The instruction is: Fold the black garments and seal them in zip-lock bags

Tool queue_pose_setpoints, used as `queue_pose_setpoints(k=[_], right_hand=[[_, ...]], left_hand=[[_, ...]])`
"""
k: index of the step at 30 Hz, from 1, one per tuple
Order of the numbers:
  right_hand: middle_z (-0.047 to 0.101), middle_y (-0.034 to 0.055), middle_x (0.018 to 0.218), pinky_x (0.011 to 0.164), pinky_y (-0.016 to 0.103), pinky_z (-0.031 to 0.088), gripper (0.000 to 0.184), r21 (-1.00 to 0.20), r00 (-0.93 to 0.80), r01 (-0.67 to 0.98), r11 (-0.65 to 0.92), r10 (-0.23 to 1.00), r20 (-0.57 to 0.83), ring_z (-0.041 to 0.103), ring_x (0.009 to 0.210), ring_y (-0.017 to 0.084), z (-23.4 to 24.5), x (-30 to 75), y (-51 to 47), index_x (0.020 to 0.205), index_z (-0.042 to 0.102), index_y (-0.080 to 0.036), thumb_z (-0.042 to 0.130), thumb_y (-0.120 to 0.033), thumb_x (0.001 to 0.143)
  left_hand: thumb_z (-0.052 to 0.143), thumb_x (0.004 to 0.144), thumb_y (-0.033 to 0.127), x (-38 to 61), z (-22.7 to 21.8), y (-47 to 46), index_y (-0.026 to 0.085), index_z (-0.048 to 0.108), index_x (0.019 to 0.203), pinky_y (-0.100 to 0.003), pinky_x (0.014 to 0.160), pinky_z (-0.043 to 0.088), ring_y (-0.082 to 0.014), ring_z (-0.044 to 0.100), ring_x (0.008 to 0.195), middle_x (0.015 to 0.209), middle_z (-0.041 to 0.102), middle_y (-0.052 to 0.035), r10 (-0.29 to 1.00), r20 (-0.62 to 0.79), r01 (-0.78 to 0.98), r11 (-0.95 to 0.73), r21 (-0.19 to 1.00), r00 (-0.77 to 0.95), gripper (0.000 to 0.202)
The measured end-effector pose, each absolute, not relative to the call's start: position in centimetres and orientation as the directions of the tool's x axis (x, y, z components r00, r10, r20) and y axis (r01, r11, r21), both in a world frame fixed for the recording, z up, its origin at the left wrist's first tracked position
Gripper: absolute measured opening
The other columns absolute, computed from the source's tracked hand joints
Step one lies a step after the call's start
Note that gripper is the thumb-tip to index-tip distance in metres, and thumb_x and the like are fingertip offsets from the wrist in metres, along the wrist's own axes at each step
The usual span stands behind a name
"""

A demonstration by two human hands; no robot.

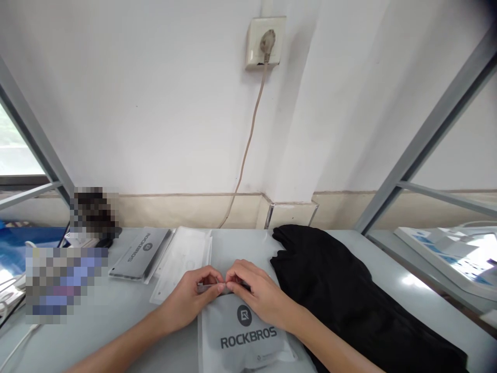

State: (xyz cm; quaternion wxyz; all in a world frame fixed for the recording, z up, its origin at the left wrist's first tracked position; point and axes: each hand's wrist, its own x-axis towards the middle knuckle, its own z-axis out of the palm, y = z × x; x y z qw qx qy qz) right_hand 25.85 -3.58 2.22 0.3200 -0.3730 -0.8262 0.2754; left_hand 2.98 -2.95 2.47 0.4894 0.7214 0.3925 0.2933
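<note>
A frosted plastic bag (233, 355) printed with a round logo and the word ROCKBROS lies before me on the table. Both hands pinch its top edge, thumbs and forefingers almost meeting near the middle. My left hand (190, 298) is closed on the edge from the left. From the right, my right hand (258, 290) grips the same edge close beside it. Something grey or dark shows inside the bag, partly hidden by the print and my right forearm. Black cloth (330, 290) lies in a loose heap to the right of my right hand.
Left of the bag are a stack of grey ROCKBROS packages (134, 256) and clear plastic bags (186, 254). A cable (252, 124) hangs from a wall socket (254, 46). Metal frame posts (430, 124) rise at both sides. A white cord (19, 344) lies at left.
</note>
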Motion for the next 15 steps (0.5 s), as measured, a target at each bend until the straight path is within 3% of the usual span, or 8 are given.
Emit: queue_pose_setpoints(k=[6,11,15], right_hand=[[0.065,0.0021,0.095,0.084,0.036,0.046,0.016,-0.626,-0.525,0.506,0.593,0.788,0.322,0.059,0.091,0.021,2.4,25.9,-3.4,0.097,0.062,-0.025,0.051,-0.029,0.107],[0.063,0.0030,0.092,0.084,0.039,0.040,0.026,-0.503,-0.442,0.624,0.598,0.801,0.405,0.057,0.088,0.022,1.9,26.4,-2.4,0.092,0.059,-0.024,0.041,-0.028,0.111],[0.059,0.0038,0.089,0.081,0.038,0.041,0.030,-0.576,-0.268,0.626,0.527,0.838,0.475,0.055,0.084,0.022,2.1,27.1,-1.7,0.088,0.056,-0.023,0.039,-0.033,0.110]], left_hand=[[0.060,0.098,0.043,2.7,2.8,-2.8,0.019,0.067,0.090,-0.028,0.073,0.045,-0.0184,0.057,0.082,0.086,0.063,-0.0017,0.882,0.044,0.346,-0.229,0.910,0.470,0.026],[0.053,0.101,0.049,1.7,3.0,-1.7,0.020,0.063,0.093,-0.026,0.066,0.042,-0.0164,0.052,0.076,0.083,0.058,-0.0001,0.904,0.108,0.398,-0.286,0.872,0.414,0.032],[0.051,0.102,0.053,0.9,2.7,-0.8,0.022,0.055,0.094,-0.025,0.062,0.042,-0.0138,0.049,0.070,0.085,0.056,0.0009,0.934,0.150,0.331,-0.260,0.907,0.323,0.032]])
